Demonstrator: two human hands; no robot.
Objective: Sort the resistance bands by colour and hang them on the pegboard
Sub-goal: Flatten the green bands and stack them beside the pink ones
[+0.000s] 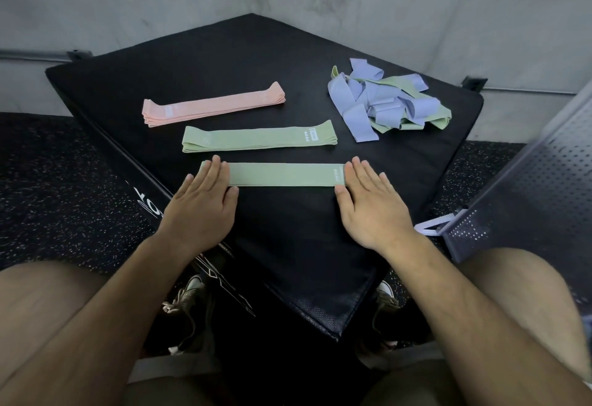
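A flat green band (pixel 283 174) lies straight across the near part of the black padded box (pixel 288 245). My left hand (pixel 201 210) presses its left end with straight fingers, and my right hand (pixel 371 204) presses its right end the same way. Beyond it lies a stack of green bands (pixel 256 139), and farther back a stack of pink bands (pixel 214 107). A loose heap of lilac and green bands (pixel 384 101) sits at the far right of the box. The perforated grey pegboard (pixel 538 181) leans at the right edge.
The box stands in a corner of grey concrete walls (pixel 160 5), on speckled black rubber flooring (pixel 48 181). A lilac band (pixel 432 224) hangs at the pegboard's lower left. My knees and shoes show below the box.
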